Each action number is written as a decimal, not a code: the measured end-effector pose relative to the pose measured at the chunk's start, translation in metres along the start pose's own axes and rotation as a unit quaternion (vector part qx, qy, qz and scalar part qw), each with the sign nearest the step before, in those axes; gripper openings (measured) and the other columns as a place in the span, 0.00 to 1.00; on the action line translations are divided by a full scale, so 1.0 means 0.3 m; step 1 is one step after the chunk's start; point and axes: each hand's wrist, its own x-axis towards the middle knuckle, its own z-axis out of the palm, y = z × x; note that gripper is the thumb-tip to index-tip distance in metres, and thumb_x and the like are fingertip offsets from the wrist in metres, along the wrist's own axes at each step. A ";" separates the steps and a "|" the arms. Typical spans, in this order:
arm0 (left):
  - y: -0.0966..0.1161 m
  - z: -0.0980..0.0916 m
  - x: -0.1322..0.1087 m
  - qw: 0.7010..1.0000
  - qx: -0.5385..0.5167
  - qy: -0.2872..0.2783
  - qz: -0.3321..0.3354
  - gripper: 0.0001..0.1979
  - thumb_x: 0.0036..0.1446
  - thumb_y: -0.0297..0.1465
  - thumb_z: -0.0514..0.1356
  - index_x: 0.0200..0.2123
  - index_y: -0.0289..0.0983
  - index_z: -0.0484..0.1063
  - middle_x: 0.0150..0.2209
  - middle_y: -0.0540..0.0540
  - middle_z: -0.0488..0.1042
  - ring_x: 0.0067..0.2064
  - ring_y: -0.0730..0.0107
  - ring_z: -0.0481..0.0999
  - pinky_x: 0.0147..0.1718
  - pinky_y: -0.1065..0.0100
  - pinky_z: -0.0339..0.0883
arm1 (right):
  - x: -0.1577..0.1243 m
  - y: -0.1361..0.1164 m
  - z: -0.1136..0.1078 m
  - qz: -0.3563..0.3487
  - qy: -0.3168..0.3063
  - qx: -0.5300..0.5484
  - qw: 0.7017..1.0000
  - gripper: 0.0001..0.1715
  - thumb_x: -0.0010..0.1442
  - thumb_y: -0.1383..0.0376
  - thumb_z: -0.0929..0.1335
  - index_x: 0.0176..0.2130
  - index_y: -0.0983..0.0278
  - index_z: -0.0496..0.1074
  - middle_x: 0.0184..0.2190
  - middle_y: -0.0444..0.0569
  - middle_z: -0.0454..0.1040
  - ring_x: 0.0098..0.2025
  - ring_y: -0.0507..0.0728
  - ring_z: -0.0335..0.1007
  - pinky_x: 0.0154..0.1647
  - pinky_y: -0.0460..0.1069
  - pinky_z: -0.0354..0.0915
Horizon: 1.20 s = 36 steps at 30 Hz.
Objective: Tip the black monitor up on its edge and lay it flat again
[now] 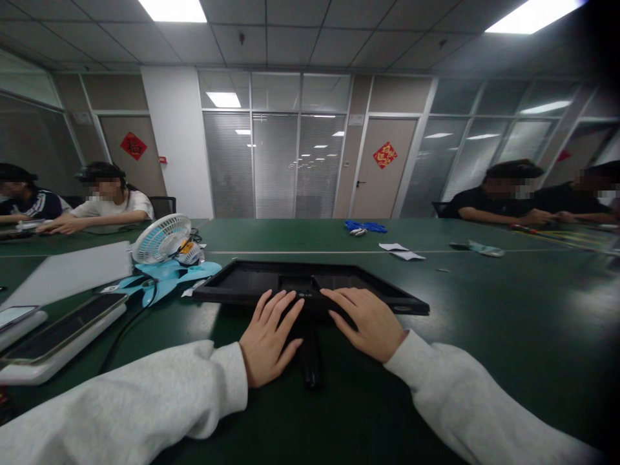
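Observation:
A black monitor is tilted far back, almost flat, above the green table, with its near edge toward me. A black stand part sticks out below that edge, between my hands. My left hand lies with its fingers stretched and spread, fingertips touching the monitor's near edge left of the middle. On the other side of the middle, my right hand rests its extended fingers on the same edge. Both hands are open and neither grips anything. The underside of the monitor is mostly hidden.
Left of the monitor are a white fan grille, light-blue fan blades, a white panel and a phone. Blue gloves and white papers lie farther back. Several people sit across the green table.

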 end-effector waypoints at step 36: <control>-0.467 -0.186 0.195 0.918 0.150 -0.224 -0.292 0.27 0.69 0.46 0.49 0.56 0.30 0.68 0.53 0.33 0.73 0.54 0.49 0.73 0.52 0.53 0.67 | -0.013 0.482 -0.075 0.188 -0.306 0.083 0.930 0.37 0.62 0.41 0.56 0.59 0.55 0.70 0.62 0.49 0.67 0.64 0.64 0.60 0.64 0.59 0.57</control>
